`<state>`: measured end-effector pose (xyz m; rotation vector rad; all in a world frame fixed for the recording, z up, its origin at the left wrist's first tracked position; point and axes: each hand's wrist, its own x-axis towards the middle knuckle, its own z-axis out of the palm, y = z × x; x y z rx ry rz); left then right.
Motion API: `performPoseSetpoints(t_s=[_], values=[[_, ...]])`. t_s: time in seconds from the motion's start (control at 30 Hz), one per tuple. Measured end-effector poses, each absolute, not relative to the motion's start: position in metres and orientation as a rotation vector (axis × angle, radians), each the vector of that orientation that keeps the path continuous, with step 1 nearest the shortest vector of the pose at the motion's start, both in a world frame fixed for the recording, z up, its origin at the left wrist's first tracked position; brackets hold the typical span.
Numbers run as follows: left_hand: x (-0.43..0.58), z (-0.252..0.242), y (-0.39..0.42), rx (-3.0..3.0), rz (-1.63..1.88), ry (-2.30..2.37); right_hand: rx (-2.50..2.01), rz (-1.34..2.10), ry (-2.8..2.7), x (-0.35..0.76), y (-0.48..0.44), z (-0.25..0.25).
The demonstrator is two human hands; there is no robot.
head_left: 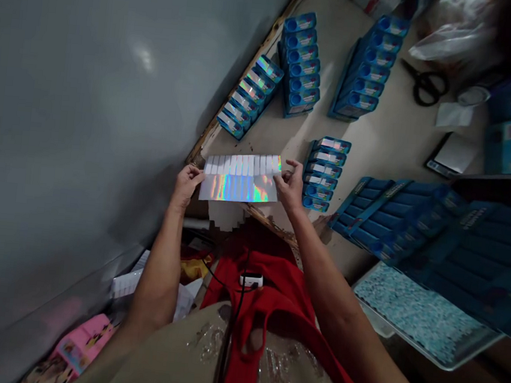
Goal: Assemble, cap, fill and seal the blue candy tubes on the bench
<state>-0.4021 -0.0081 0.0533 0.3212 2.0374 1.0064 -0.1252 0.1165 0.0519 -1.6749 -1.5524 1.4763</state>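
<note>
A shiny rainbow-reflecting sticker sheet, with a row of white label strips along its far edge, is stretched between both hands above the table's near corner. My left hand pinches its left edge between thumb and fingers. At the opposite edge, my right hand grips with the thumb and curled fingers, the index finger sticking up a little. Just right of that hand stands a row of small blue boxes, several with shiny strips on their ends. Another blue row with shiny strips lies beyond the sheet.
Two more rows of blue boxes stand farther back. Black scissors lie at the right. Larger blue box stacks sit near a tray of small turquoise pieces. A grey wall borders the left side.
</note>
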Motion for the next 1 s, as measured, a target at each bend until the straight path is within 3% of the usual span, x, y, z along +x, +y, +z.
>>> performPoseSetpoints(t_s=[0.27,0.47,0.63,0.93,1.0], values=[[-0.385,0.087,0.001,0.378,1.096,1.588,-1.405,1.914,-1.392,-0.093,0.126,0.098],[-0.381,0.110,0.006,0.378,1.077,1.619,-1.437,1.930,-1.247,-0.077,0.130,0.107],[-0.369,0.130,0.010,0.590,1.031,1.727,-1.419,1.692,-1.584,-0.077,0.129,0.112],[-0.359,0.153,0.019,1.074,0.820,2.310,-1.531,0.869,-2.232,-0.091,0.135,0.147],[-0.362,0.169,0.024,1.294,0.728,2.418,-1.405,0.915,-2.311,-0.093,0.142,0.155]])
